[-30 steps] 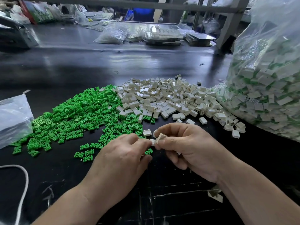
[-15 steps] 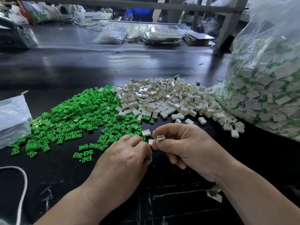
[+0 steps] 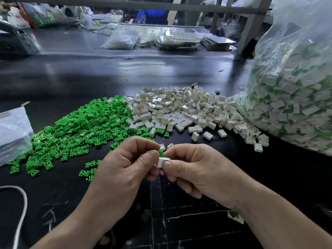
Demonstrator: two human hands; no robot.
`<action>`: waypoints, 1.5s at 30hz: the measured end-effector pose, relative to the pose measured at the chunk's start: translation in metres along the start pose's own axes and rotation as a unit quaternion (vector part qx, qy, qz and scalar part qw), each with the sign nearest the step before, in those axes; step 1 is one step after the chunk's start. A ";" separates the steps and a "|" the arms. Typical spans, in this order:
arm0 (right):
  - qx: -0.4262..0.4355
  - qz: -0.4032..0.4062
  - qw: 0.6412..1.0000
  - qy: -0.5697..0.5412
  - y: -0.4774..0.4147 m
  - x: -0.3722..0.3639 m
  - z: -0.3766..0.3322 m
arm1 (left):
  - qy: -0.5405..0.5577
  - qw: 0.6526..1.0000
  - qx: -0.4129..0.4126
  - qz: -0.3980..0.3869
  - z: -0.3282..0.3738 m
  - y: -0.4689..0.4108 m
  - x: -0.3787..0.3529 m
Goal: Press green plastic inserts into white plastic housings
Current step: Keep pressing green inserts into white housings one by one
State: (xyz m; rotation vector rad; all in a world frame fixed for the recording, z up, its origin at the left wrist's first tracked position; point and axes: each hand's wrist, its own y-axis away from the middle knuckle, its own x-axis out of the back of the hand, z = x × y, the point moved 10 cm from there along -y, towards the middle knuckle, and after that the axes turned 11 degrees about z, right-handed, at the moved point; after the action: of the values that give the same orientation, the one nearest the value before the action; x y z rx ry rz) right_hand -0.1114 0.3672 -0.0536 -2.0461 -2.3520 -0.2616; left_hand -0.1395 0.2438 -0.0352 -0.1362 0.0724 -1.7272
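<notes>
Over the desk's (image 3: 89,72) near edge, the left hand (image 3: 125,168) pinches a green insert (image 3: 161,153) that pokes up just above the white housing (image 3: 163,161) pinched in the right hand (image 3: 197,169), the two parts touching and both hands equally close.

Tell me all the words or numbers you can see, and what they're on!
Nothing here can be read.
Small label inside the big clear bag: dark print, too small and blurred to read.
Colourful packets at the far back left: any print is too blurred to read.
</notes>
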 end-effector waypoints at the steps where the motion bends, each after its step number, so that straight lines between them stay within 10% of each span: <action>1: 0.000 0.004 1.000 -0.009 0.000 0.001 0.000 | -0.004 1.000 -0.004 0.002 0.001 0.000 0.001; 27: 0.017 0.052 0.998 -0.041 -0.001 0.007 -0.004 | -0.014 0.999 -0.043 0.016 0.013 0.006 0.004; 45: -0.023 0.001 0.970 -0.243 0.004 -0.013 -0.007 | 0.354 0.910 0.178 -0.122 -0.002 0.014 -0.034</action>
State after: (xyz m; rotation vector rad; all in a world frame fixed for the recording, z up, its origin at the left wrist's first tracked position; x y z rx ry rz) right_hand -0.1063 0.3538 -0.0481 -2.3546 -2.6171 0.2162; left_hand -0.1210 0.2755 -0.0409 0.7882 0.2806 -1.9319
